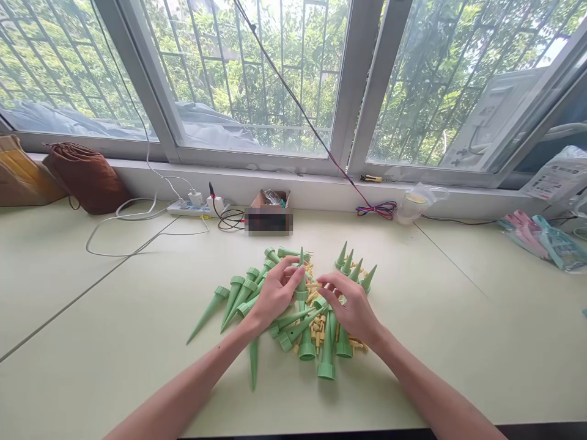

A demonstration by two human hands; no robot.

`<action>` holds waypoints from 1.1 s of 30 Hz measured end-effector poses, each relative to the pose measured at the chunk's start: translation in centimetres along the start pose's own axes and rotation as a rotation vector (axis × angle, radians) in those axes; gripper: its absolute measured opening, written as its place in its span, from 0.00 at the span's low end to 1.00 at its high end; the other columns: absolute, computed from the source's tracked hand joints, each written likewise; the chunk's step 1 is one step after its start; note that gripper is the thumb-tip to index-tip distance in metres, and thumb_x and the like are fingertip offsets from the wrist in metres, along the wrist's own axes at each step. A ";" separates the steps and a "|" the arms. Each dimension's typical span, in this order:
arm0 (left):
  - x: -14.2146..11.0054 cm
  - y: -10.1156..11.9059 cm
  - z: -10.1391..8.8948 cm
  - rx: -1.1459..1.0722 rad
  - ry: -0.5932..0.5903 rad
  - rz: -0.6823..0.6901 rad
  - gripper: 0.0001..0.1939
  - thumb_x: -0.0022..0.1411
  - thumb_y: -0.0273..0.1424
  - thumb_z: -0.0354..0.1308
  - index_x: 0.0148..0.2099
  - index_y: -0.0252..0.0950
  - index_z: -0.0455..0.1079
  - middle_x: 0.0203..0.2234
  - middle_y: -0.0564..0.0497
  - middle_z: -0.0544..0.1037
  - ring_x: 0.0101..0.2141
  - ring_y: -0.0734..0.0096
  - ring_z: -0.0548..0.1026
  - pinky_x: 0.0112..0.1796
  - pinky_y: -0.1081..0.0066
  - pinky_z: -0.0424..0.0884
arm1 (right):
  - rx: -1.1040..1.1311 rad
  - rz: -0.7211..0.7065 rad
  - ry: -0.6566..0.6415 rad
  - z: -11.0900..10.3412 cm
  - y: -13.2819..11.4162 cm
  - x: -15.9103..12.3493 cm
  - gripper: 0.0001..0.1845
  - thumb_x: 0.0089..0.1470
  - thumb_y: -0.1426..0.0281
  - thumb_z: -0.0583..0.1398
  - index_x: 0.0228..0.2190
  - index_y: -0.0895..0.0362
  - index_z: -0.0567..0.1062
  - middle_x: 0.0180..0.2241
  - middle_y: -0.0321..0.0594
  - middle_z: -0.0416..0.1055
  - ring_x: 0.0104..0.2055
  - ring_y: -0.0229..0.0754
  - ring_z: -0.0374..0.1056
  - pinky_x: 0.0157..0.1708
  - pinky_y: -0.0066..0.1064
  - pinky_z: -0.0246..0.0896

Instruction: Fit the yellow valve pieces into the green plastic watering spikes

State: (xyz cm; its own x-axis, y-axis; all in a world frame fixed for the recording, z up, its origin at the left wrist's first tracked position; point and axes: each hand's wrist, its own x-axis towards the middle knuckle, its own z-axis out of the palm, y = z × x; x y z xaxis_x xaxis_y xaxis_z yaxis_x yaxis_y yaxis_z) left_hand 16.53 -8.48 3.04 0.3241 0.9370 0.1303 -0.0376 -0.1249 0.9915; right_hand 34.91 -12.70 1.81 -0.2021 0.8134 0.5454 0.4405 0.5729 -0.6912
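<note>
The pale table (458, 318) is broad and smooth, so a nudged piece could slide or roll easily. On it spreads a cluster of loose green spikes (325, 370), some lying across others; one drag on a lower spike would probably shift its neighbours. One stray spike (254, 366) lies beside the left forearm, tip toward the near edge, where a dropped elbow might sweep it along. Four upright spikes (344, 255) stand past the right hand (349, 299), and a careless knuckle could topple them. Small yellow pegs (317, 330) lie heaped among the spikes, liable to scatter if the heap is bumped.

Above the heap, the left hand (277, 290) grips a held green spike (301, 286), tip up, cap down; a loose grip could let it twist. The right hand's thumb and forefinger close on a yellow peg (313, 285) by the spike's side (whether they touch, I cannot tell). Misaligned pressure there might flick the peg away.
</note>
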 end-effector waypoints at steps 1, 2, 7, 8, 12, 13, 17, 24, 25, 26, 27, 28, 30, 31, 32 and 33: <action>0.0 0.0 0.0 0.003 0.000 0.000 0.18 0.63 0.47 0.58 0.47 0.40 0.66 0.23 0.57 0.69 0.16 0.82 0.56 0.14 0.82 0.55 | 0.001 0.002 -0.002 0.0 0.0 0.0 0.09 0.65 0.67 0.55 0.42 0.54 0.74 0.37 0.42 0.73 0.33 0.39 0.69 0.30 0.31 0.67; 0.0 -0.1 0.0 0.006 -0.002 0.000 0.18 0.63 0.47 0.58 0.47 0.40 0.66 0.23 0.57 0.69 0.16 0.82 0.56 0.14 0.82 0.55 | 0.001 0.004 -0.004 0.0 0.0 0.0 0.08 0.65 0.68 0.55 0.42 0.54 0.74 0.37 0.42 0.73 0.33 0.39 0.69 0.30 0.30 0.67; 0.0 -0.2 0.1 0.028 -0.006 -0.002 0.19 0.63 0.46 0.57 0.48 0.40 0.65 0.24 0.57 0.69 0.16 0.83 0.55 0.14 0.82 0.55 | -0.004 0.002 -0.016 0.0 0.3 0.0 0.07 0.65 0.68 0.56 0.41 0.54 0.74 0.37 0.41 0.73 0.33 0.39 0.68 0.30 0.30 0.66; 0.0 -0.2 0.1 0.031 -0.005 -0.005 0.19 0.63 0.46 0.57 0.49 0.40 0.65 0.24 0.57 0.69 0.16 0.83 0.55 0.14 0.82 0.55 | -0.005 0.003 -0.020 0.0 0.3 0.0 0.07 0.65 0.68 0.56 0.41 0.54 0.74 0.37 0.41 0.73 0.32 0.39 0.68 0.30 0.30 0.65; 0.0 -0.4 0.1 0.017 -0.028 -0.016 0.19 0.63 0.47 0.57 0.50 0.40 0.66 0.25 0.56 0.71 0.15 0.84 0.54 0.13 0.81 0.54 | -0.018 0.008 -0.017 0.0 0.5 0.1 0.07 0.65 0.67 0.56 0.40 0.54 0.74 0.37 0.41 0.73 0.32 0.39 0.68 0.29 0.30 0.66; 0.0 -0.4 0.1 0.011 -0.050 -0.017 0.20 0.63 0.46 0.57 0.51 0.39 0.66 0.26 0.56 0.71 0.15 0.84 0.54 0.13 0.81 0.54 | -0.023 0.009 -0.011 0.0 0.6 0.1 0.07 0.65 0.67 0.56 0.40 0.54 0.74 0.36 0.41 0.73 0.32 0.39 0.68 0.29 0.30 0.66; 0.1 -0.4 0.0 0.013 -0.127 -0.003 0.23 0.64 0.45 0.58 0.56 0.39 0.67 0.29 0.51 0.74 0.15 0.85 0.53 0.13 0.80 0.51 | -0.023 0.024 0.002 -0.1 0.8 0.2 0.07 0.65 0.67 0.56 0.40 0.54 0.74 0.36 0.41 0.73 0.33 0.39 0.68 0.29 0.30 0.67; 0.0 0.2 -0.1 0.106 -0.176 0.081 0.25 0.61 0.39 0.62 0.59 0.40 0.67 0.34 0.48 0.77 0.23 0.75 0.67 0.22 0.76 0.64 | -0.026 0.038 -0.006 -0.2 1.2 0.2 0.08 0.65 0.67 0.56 0.40 0.54 0.74 0.36 0.41 0.73 0.34 0.40 0.69 0.30 0.30 0.66; -0.1 0.3 0.0 0.112 -0.163 0.095 0.25 0.60 0.39 0.62 0.58 0.39 0.68 0.32 0.48 0.77 0.24 0.74 0.69 0.23 0.75 0.65 | -0.026 0.039 -0.007 -0.2 1.3 0.2 0.08 0.65 0.67 0.56 0.40 0.54 0.74 0.36 0.41 0.73 0.34 0.40 0.69 0.30 0.30 0.65; -0.1 0.3 0.0 0.114 -0.148 0.108 0.24 0.60 0.39 0.63 0.57 0.39 0.69 0.31 0.48 0.77 0.24 0.73 0.69 0.24 0.75 0.66 | -0.026 0.041 -0.010 -0.2 1.3 0.2 0.08 0.65 0.67 0.56 0.40 0.54 0.74 0.37 0.41 0.74 0.34 0.40 0.69 0.29 0.30 0.65; -0.1 0.3 0.1 0.115 -0.135 0.117 0.24 0.60 0.39 0.63 0.56 0.38 0.69 0.30 0.49 0.76 0.25 0.72 0.70 0.25 0.74 0.67 | -0.027 0.042 -0.010 -0.3 1.4 0.3 0.08 0.65 0.67 0.56 0.40 0.54 0.74 0.37 0.41 0.74 0.33 0.40 0.69 0.29 0.30 0.65; -0.2 0.3 0.1 0.116 -0.128 0.122 0.23 0.60 0.39 0.63 0.56 0.38 0.70 0.30 0.49 0.76 0.25 0.71 0.70 0.25 0.74 0.67 | -0.029 0.043 -0.011 -0.3 1.4 0.3 0.08 0.65 0.67 0.56 0.40 0.54 0.74 0.37 0.41 0.74 0.33 0.39 0.68 0.29 0.30 0.64; -0.2 0.2 0.2 0.120 -0.120 0.128 0.23 0.60 0.40 0.62 0.55 0.38 0.70 0.29 0.49 0.75 0.26 0.71 0.70 0.26 0.73 0.67 | -0.035 0.045 -0.008 -0.3 1.4 0.3 0.08 0.65 0.67 0.57 0.40 0.55 0.74 0.36 0.40 0.74 0.32 0.39 0.67 0.29 0.30 0.63; -0.2 0.2 0.3 0.124 -0.118 0.131 0.23 0.60 0.40 0.62 0.55 0.38 0.70 0.29 0.50 0.75 0.26 0.70 0.70 0.26 0.73 0.68 | -0.038 0.046 -0.007 -0.3 1.4 0.3 0.08 0.65 0.67 0.57 0.40 0.55 0.74 0.36 0.40 0.73 0.31 0.39 0.67 0.29 0.30 0.63; -0.2 0.1 0.3 0.129 -0.117 0.136 0.22 0.60 0.40 0.62 0.55 0.38 0.70 0.29 0.50 0.75 0.26 0.70 0.70 0.27 0.73 0.68 | -0.040 0.048 -0.006 -0.3 1.4 0.3 0.07 0.65 0.67 0.57 0.40 0.55 0.74 0.35 0.40 0.73 0.31 0.39 0.66 0.29 0.30 0.63; -0.2 0.0 0.3 0.137 -0.118 0.140 0.22 0.60 0.40 0.62 0.55 0.38 0.70 0.29 0.50 0.75 0.27 0.70 0.70 0.27 0.73 0.68 | -0.041 0.049 -0.005 -0.3 1.4 0.3 0.07 0.64 0.67 0.57 0.40 0.55 0.74 0.35 0.40 0.73 0.31 0.38 0.66 0.30 0.30 0.63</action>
State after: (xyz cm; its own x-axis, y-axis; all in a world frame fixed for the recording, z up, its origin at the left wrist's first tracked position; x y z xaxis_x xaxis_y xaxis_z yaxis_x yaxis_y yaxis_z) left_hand 16.72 -8.78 3.03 0.4333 0.8637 0.2574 0.0358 -0.3018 0.9527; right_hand 35.74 -11.70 1.19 -0.1841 0.8411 0.5086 0.4851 0.5278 -0.6972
